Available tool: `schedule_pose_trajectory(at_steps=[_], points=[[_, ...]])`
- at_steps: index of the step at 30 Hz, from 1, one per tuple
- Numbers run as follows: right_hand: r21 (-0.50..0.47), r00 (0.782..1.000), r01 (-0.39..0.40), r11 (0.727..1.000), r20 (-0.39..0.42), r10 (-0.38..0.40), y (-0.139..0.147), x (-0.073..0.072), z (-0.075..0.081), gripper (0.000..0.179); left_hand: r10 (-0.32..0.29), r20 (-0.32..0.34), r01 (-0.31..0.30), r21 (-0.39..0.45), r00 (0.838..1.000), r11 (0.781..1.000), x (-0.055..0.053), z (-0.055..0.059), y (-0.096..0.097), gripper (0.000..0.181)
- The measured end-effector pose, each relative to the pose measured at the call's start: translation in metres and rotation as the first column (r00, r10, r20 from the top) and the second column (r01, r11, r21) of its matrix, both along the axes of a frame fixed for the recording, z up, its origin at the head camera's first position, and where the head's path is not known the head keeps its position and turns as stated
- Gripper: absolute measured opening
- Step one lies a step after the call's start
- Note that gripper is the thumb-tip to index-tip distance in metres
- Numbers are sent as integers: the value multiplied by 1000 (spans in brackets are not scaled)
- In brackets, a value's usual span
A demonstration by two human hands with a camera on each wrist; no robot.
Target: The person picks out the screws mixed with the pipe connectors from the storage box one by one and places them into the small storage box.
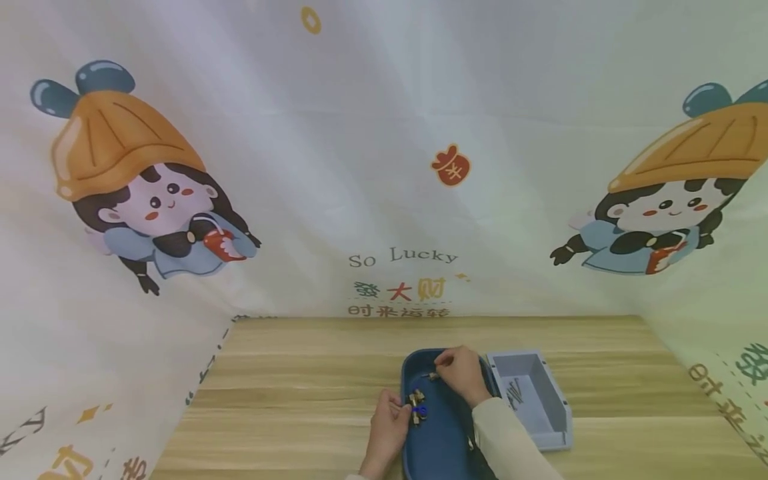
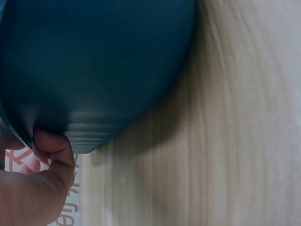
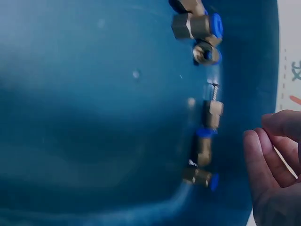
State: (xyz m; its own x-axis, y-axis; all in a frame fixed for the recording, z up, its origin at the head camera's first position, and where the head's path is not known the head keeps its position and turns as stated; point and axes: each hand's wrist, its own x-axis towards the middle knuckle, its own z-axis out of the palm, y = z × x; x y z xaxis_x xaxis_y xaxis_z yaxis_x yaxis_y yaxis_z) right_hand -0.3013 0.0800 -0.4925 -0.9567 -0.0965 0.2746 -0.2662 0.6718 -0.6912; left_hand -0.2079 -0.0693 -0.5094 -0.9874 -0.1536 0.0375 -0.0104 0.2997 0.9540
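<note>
A deep blue tray [image 1: 441,427] holds several brass push-in fittings [image 1: 417,408] with blue collars along its left side. My left hand [image 1: 389,423] grips the tray's left rim, thumb and finger pinching it; the left wrist view shows this left hand [image 2: 44,172] at the rim from outside. My right hand [image 1: 461,373] hovers over the tray's far end, close to a small brass fitting [image 1: 432,377]. In the right wrist view the right hand's fingers [image 3: 256,155] extend with the thumb near them, and nothing shows between them. A thin screw [image 3: 215,92] lies by a fitting [image 3: 214,113].
A grey bin [image 1: 555,407] with several screws [image 1: 515,393] stands just right of the tray, partly behind the right sleeve [image 1: 507,437]. Both rest on a wood-grain table [image 1: 288,400]. A printed white curtain [image 1: 336,167] hangs behind and at the sides.
</note>
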Motion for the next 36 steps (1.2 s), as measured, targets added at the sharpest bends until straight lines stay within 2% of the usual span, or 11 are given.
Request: schedule_pose_trajectory(at_steps=[3,9,19,36], points=[[1,1000,10,1000,27,-10,-4,-1,-8,7,0,0,0,1,1000,1000,0,-1,1,14],[20,1000,5,1000,-2,-5,-10,0,-18,10,-12,-6,12,9,1000,1000,1,-2,2,14],[115,997,70,991,8,-71,-20,0,-25,10,-18,3,18,-13,1000,1000,1,-1,3,14],[214,998,64,975,8,-67,-28,-1,-38,6,-18,20,19,-27,1000,999,2,-1,-2,13]])
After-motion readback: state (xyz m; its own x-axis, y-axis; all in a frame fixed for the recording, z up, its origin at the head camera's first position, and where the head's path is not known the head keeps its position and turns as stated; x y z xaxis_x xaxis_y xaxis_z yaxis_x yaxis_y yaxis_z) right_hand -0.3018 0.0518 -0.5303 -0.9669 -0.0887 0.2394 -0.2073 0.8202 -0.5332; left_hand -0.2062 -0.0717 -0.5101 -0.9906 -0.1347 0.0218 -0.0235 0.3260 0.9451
